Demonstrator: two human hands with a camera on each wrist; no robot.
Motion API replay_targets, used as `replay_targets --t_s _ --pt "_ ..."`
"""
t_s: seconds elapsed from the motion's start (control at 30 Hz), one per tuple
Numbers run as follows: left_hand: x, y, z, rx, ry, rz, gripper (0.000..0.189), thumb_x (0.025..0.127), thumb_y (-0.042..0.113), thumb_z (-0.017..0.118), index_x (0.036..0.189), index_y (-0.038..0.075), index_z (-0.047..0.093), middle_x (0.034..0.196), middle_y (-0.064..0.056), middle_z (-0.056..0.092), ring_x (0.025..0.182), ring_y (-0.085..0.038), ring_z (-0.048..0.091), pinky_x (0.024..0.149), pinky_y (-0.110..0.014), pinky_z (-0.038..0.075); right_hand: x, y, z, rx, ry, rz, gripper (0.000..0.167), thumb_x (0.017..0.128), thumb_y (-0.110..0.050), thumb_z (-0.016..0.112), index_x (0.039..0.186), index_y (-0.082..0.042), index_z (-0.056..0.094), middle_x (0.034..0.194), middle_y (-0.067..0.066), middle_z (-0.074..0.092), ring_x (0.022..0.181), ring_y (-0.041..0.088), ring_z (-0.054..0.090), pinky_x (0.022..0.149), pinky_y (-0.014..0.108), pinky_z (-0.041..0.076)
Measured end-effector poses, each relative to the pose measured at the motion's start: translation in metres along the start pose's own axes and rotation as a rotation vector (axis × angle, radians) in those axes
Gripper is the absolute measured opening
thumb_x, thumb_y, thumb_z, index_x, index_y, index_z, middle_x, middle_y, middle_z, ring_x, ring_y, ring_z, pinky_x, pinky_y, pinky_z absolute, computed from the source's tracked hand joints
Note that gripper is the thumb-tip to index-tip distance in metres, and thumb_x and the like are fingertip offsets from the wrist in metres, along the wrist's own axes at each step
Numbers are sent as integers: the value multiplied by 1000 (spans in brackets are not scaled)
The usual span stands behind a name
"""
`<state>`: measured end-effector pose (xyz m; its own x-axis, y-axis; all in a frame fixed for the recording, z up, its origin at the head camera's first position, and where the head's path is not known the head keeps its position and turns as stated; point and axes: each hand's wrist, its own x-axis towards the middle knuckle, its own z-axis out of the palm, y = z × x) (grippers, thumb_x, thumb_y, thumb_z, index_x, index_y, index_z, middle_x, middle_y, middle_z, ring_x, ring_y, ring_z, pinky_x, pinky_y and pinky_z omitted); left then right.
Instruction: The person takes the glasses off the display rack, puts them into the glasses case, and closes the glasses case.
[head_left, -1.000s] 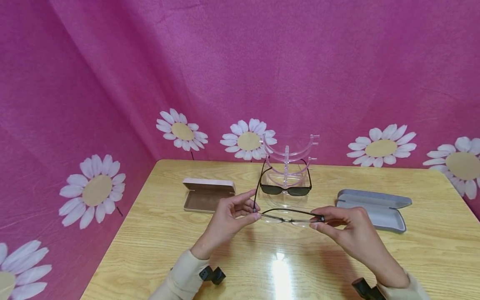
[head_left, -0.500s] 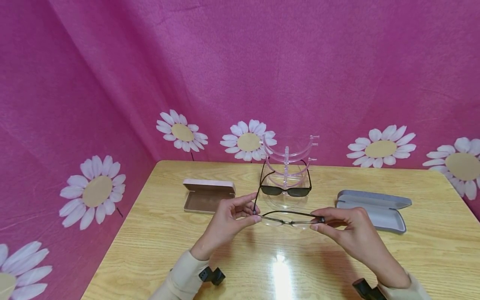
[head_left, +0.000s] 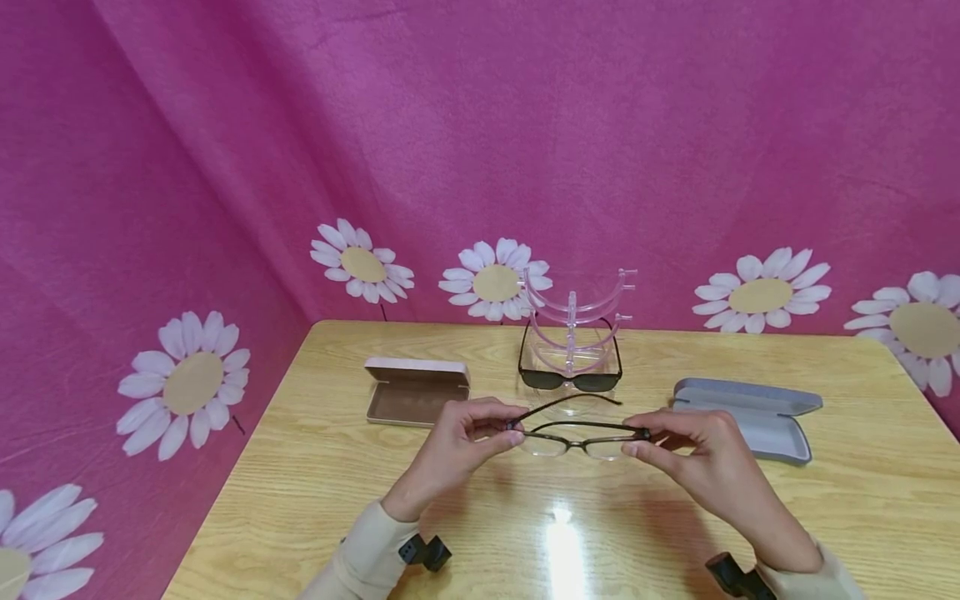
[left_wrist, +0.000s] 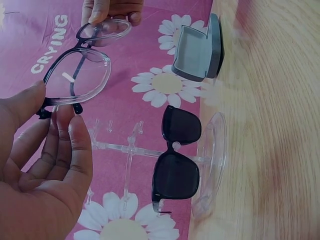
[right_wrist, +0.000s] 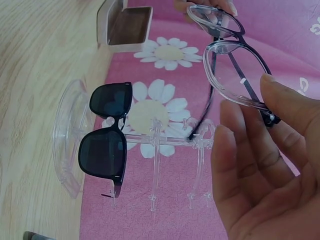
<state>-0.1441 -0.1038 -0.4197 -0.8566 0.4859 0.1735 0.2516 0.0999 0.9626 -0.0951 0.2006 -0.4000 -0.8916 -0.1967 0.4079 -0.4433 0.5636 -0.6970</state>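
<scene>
Clear-lensed eyeglasses with a black upper frame (head_left: 575,444) are held between both hands above the table, lenses toward me. My left hand (head_left: 457,442) pinches the left hinge corner between thumb and fingers. At the opposite corner, my right hand (head_left: 701,454) grips the frame the same way. One temple (head_left: 557,403) slants inward from the left hinge, its tip free. The other lies folded close behind the lenses. Behind them, black sunglasses (head_left: 596,382) sit on the low tier of a clear display stand (head_left: 572,321); the right wrist view shows these sunglasses (right_wrist: 102,152) too.
An open pinkish case with a brown lining (head_left: 408,400) lies at the left. On the right is an open grey case (head_left: 772,433), partly behind my right hand. A pink cloth with daisies (head_left: 570,150) hangs along the back of the wooden table (head_left: 300,500).
The left temple of the eyeglasses has swung inward, from pointing back toward the stand to slanting rightward behind the frame. The lenses are tilted to show more. Both hands keep their place.
</scene>
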Motion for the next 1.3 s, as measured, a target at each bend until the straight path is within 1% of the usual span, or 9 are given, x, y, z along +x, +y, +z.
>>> replay_targets --t_s 0.23,0.4,0.63,0.7,0.83,0.97,1.07,1.2,1.3 --pt "0 -2 0 57 3 -2 21 97 10 74 115 1 77 111 -20 75 94 -2 69 85 -23 61 2 3 1 3 52 -84 28 75 3 89 96 -14 83 77 -11 68 64 -3 57 56 14 51" --pt "0 -1 0 82 6 4 16 97 12 74 110 5 79 106 -15 76 92 -3 70 86 -27 61 3 4 1 6 67 -85 28 75 3 89 93 -18 82 74 -13 64 65 -2 54 56 15 48" --pt "2 -1 1 109 21 13 15 97 14 75 108 6 79 103 -13 77 90 -3 71 85 -25 61 3 8 0 11 46 -71 25 77 4 87 94 -14 82 75 -13 64 65 0 54 56 16 47" --pt "3 -2 2 104 36 -3 14 96 15 76 107 6 79 102 -13 78 87 -4 71 80 -23 60 3 10 -1 8 34 -48 25 78 3 87 95 -15 82 76 -12 65 64 0 54 54 18 46" --pt "11 -4 8 65 60 -50 14 95 14 78 104 4 79 100 -16 79 80 -3 68 69 -18 55 3 13 -7 3 13 41 21 82 -1 85 99 -13 82 78 -11 67 62 1 57 53 21 47" --pt "20 -8 15 28 78 -73 13 94 12 78 102 2 79 100 -18 78 78 -2 68 69 -17 55 5 19 -15 14 0 105 19 89 -4 80 108 -9 81 82 -11 69 63 2 58 53 23 47" --pt "27 -11 20 23 90 -65 14 93 12 79 101 1 79 100 -18 78 77 -1 67 70 -17 56 4 26 -19 26 -8 147 20 94 -6 76 114 -6 80 91 -21 69 67 1 59 55 23 48" --pt "38 -14 27 29 90 -39 17 95 15 78 103 0 80 99 -20 78 76 0 65 70 -17 55 1 36 -25 20 -7 192 21 98 -9 73 118 -4 78 103 -36 63 73 -2 61 59 22 52" --pt "47 -13 34 8 76 -44 19 98 15 74 108 1 79 101 -21 78 79 0 67 74 -18 57 -2 45 -32 -3 -5 211 22 99 -11 71 120 -4 77 103 -40 61 73 0 62 58 22 52"
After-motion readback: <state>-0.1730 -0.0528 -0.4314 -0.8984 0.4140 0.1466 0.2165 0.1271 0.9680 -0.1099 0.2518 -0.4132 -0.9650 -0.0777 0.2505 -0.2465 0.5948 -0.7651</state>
